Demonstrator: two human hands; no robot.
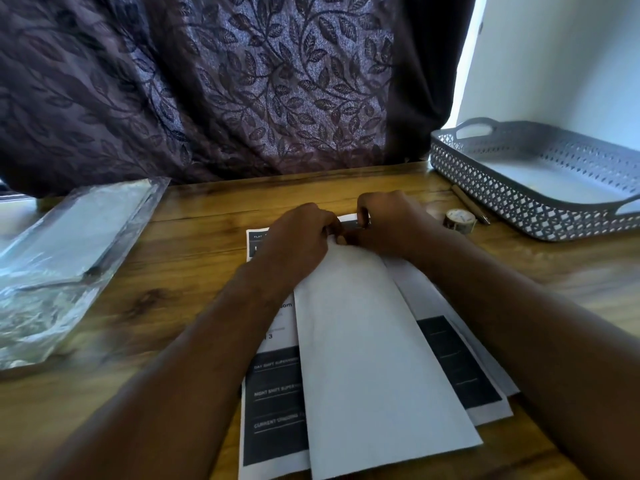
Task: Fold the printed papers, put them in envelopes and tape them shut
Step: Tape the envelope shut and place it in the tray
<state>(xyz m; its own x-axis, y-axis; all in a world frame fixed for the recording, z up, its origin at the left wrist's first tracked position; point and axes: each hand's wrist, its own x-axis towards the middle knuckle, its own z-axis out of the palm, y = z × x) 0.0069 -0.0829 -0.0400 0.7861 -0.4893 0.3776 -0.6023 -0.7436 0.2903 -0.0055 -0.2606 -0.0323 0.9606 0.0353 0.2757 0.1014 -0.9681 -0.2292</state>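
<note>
While the envelope (374, 358) lies lengthwise on the printed papers (273, 393) at mid-table (194, 268), I watch through the head camera as the left hand (304, 233) and right hand (388, 223) meet at its far end. Their fingers are curled and pinching the mouth, likely to work the flap. The tape (460, 220) sits near the right hand, handy for sealing.

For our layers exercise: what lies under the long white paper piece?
Printed sheets with black panels; their middle is covered, the top by left hand and right hand.
</note>
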